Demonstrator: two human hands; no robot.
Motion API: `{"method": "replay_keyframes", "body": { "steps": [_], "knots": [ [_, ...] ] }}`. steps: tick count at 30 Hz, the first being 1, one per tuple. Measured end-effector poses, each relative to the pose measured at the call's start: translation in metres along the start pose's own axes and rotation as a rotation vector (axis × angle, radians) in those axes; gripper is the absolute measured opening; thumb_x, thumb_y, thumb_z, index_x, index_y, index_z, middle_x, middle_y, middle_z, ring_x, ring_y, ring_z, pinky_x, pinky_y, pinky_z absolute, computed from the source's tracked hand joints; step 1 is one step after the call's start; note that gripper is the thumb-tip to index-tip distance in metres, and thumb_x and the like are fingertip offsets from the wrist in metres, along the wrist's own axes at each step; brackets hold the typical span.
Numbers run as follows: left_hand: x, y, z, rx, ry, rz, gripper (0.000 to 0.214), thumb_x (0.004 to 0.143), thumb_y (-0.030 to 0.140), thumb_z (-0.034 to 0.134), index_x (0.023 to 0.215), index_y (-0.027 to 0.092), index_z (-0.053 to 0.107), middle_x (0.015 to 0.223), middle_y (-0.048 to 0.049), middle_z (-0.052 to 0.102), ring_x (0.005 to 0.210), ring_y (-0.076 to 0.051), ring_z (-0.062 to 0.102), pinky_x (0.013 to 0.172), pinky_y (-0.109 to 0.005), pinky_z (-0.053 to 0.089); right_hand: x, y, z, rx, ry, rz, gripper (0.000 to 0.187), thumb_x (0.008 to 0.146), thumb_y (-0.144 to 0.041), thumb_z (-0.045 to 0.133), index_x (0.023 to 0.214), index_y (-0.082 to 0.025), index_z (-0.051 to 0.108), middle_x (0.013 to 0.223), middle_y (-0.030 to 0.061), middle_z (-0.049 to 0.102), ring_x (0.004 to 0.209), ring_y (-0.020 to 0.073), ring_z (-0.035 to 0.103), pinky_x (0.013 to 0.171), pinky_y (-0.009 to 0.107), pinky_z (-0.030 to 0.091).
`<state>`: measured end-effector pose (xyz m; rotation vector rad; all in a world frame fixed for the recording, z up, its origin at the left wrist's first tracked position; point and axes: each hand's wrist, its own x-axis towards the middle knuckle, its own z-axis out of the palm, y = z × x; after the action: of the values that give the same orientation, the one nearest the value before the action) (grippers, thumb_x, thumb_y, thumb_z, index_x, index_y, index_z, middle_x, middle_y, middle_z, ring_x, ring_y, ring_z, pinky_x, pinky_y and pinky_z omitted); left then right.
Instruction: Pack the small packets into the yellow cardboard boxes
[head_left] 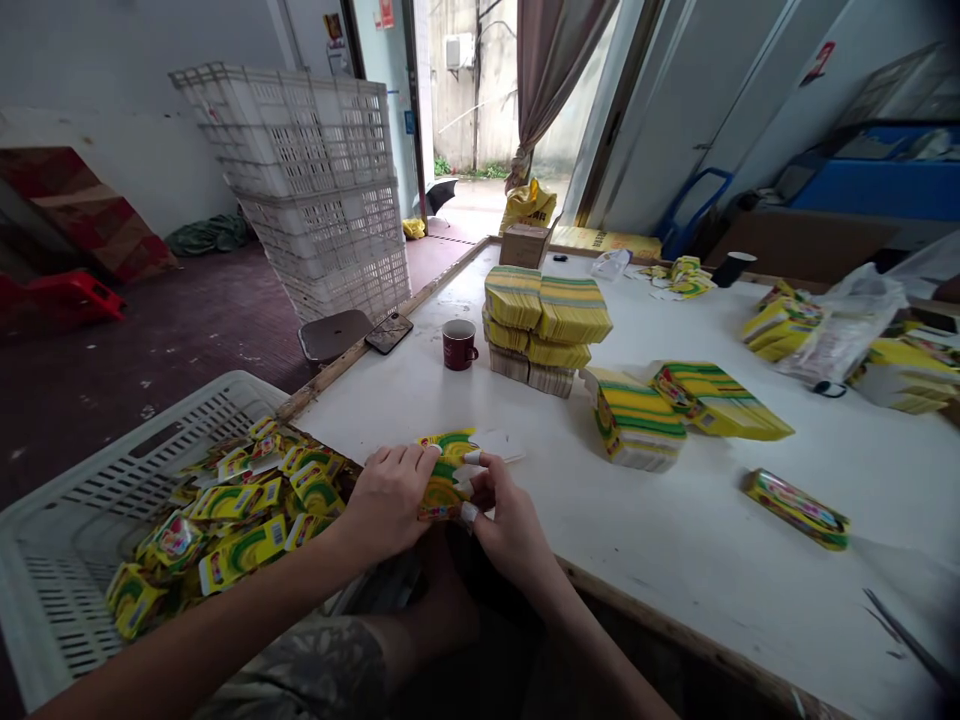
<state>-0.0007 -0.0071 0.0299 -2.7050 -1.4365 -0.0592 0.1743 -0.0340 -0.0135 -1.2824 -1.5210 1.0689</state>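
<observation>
White basket (39,612): heaped yellow packets (244,555) | left hand (391,500), right hand (511,515): both gripping yellow-green carton (441,487)

Maroon mug (456,348), dark phone (389,335), gathered curtain (551,85)

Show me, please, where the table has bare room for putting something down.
Widest: the white tabletop between the right hand, the brown wooden front edge and the long yellow-green packet. Smaller: between the dark rectangular phone, the dark red mug and the left hand, holding a yellow carton. Crowded: the far right, with stacked yellow cartons and a clear plastic bag.
</observation>
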Motion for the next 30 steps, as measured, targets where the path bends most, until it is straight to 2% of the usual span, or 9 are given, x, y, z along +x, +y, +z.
{"method": "replay_keyframes", "body": {
  "steps": [3,7,12,14,18,22,27,30],
  "knots": [
    [0.0,0.0,-0.001,0.007,0.005,0.007,0.052,0.081,0.037,0.056,0.123,0.01,0.044,0.105,-0.0114,0.057,0.096,-0.03,0.053,0.084,-0.043,0.042,-0.003,-0.002,0.0,-0.084,0.02,-0.012,0.053,0.069,-0.007,0.051,0.119,-0.022,0.044,0.086,-0.0009,0.06,0.074,0.0148,0.058,0.07,0.029,0.047],
    [-0.001,0.003,-0.004,0.022,-0.002,0.003,0.046,0.08,0.032,0.055,0.12,0.012,0.045,0.103,-0.0105,0.058,0.095,-0.029,0.053,0.083,-0.043,0.041,-0.009,-0.005,0.002,-0.068,-0.038,0.004,0.052,0.07,-0.008,0.054,0.119,-0.022,0.042,0.087,-0.0005,0.06,0.071,0.0144,0.058,0.065,0.027,0.046],
    [-0.003,0.009,-0.005,0.018,-0.049,0.012,0.045,0.077,0.028,0.055,0.119,0.013,0.046,0.104,-0.0106,0.057,0.097,-0.03,0.052,0.085,-0.043,0.041,-0.012,-0.008,0.004,-0.34,0.018,-0.108,0.054,0.069,-0.004,0.048,0.121,-0.019,0.043,0.09,0.0042,0.056,0.078,0.0185,0.054,0.074,0.033,0.045],
    [-0.003,0.011,-0.005,0.015,-0.054,0.024,0.044,0.079,0.029,0.054,0.119,0.013,0.047,0.104,-0.0107,0.057,0.098,-0.03,0.052,0.086,-0.043,0.041,-0.01,-0.009,0.003,-0.312,-0.03,-0.091,0.056,0.067,-0.006,0.05,0.121,-0.019,0.041,0.086,0.0018,0.055,0.073,0.0167,0.052,0.068,0.03,0.044],
    [-0.002,0.012,-0.007,0.039,-0.034,0.025,0.045,0.08,0.034,0.055,0.118,0.011,0.048,0.101,-0.0116,0.057,0.094,-0.031,0.053,0.083,-0.045,0.042,-0.007,-0.007,-0.002,-0.074,-0.113,-0.039,0.059,0.068,-0.01,0.056,0.123,-0.023,0.04,0.08,-0.0041,0.052,0.065,0.0119,0.05,0.06,0.024,0.042],
    [-0.001,0.012,-0.008,0.068,-0.033,0.02,0.047,0.08,0.032,0.056,0.12,0.01,0.048,0.103,-0.012,0.057,0.093,-0.032,0.053,0.081,-0.045,0.042,-0.009,-0.008,0.0,-0.049,-0.081,-0.025,0.063,0.07,-0.01,0.057,0.129,-0.022,0.039,0.092,-0.0001,0.057,0.076,0.0136,0.054,0.071,0.027,0.045],
    [-0.002,0.011,-0.002,0.038,-0.067,0.041,0.046,0.077,0.027,0.055,0.119,0.009,0.05,0.101,-0.0126,0.059,0.093,-0.031,0.054,0.082,-0.044,0.042,-0.008,-0.011,0.005,0.055,-0.227,0.016,0.073,0.069,-0.015,0.061,0.137,-0.016,0.033,0.096,0.0049,0.06,0.088,0.0199,0.058,0.081,0.035,0.049],
    [-0.001,0.012,0.001,0.029,-0.093,0.052,0.049,0.076,0.025,0.055,0.121,0.007,0.049,0.103,-0.0146,0.059,0.095,-0.031,0.054,0.084,-0.044,0.042,-0.006,-0.007,0.009,-0.024,-0.216,-0.023,0.077,0.07,-0.013,0.059,0.14,-0.014,0.028,0.124,0.0144,0.056,0.113,0.0265,0.055,0.096,0.044,0.045]
  ]
}}
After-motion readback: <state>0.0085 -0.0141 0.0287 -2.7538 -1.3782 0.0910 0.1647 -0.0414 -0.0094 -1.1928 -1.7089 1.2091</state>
